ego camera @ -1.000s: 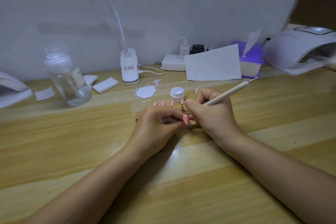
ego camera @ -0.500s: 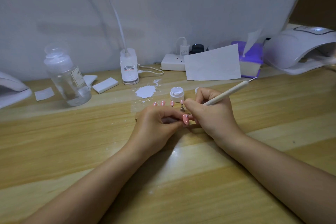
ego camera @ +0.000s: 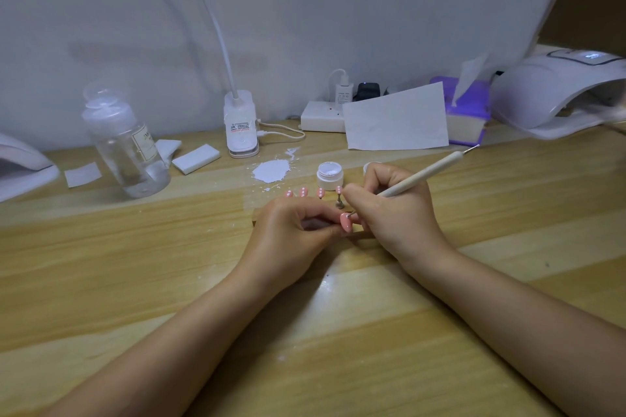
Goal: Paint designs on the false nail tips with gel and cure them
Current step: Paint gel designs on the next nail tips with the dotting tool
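My left hand pinches a pink false nail tip at the middle of the wooden table. My right hand grips a cream dotting pen, whose working tip touches the top of that nail. Behind my hands stands a row of several pink nail tips with white dots, on small stands. An open white jar of white gel sits just behind the row. A white nail curing lamp stands at the far right.
A clear bottle stands at the left, with white pads beside it. A blob of white spilled gel lies near the desk lamp base. A power strip, a paper sheet and a purple tissue box line the back.
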Motion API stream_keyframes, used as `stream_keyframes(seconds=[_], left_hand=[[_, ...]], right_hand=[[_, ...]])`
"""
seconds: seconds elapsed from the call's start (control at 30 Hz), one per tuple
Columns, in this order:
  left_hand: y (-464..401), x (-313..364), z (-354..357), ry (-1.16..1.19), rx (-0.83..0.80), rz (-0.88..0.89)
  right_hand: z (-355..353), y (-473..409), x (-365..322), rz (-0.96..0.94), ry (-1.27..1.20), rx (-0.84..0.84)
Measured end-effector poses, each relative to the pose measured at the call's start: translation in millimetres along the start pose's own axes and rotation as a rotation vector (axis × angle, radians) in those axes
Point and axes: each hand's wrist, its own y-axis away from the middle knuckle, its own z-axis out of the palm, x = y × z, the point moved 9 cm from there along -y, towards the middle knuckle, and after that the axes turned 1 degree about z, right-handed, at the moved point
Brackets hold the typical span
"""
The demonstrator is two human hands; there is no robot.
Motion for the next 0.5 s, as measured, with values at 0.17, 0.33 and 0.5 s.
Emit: stream_keyframes(seconds=[0.17,0.33,0.5], left_hand=[[0.3,-2.5,-0.2,0.016,0.001,-0.021],[-0.5,-1.9,-0.5,0.017,0.001,-0.020],[0.0,-0.7,-0.7,0.009,0.008,-0.009]], right_hand=[[2.0,0.8,-1.3,-0.007,-0.023,-0.023],[3.0,0.5,-1.2,-0.004,-0.027,-0.037],[1.3,0.2,-1.3,0.000,-0.010,-0.012]])
